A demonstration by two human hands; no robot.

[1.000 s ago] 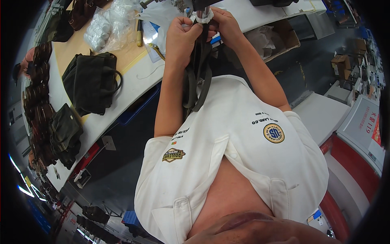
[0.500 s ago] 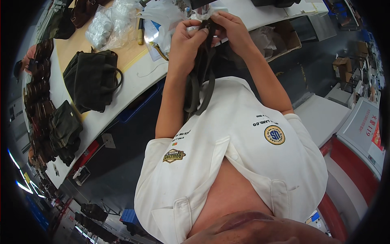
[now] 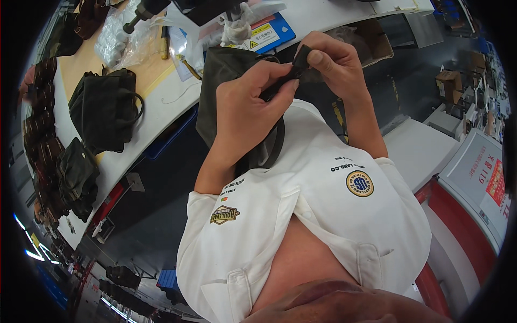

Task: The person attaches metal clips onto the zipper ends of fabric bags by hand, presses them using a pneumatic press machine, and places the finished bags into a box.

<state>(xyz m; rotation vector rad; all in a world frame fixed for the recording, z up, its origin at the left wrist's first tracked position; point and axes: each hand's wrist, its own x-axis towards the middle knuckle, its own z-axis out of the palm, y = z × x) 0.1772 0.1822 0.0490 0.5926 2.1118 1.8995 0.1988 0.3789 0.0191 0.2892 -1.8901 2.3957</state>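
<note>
Both hands (image 3: 253,105) pinch dark olive bag's (image 3: 226,81) black strap (image 3: 293,70).

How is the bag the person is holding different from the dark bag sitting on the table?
The held bag hangs limp under the left hand and right hand, which pinch its strap. The bag on the table rests untouched, fuller in shape, handle lying loose. Both are dark.
</note>
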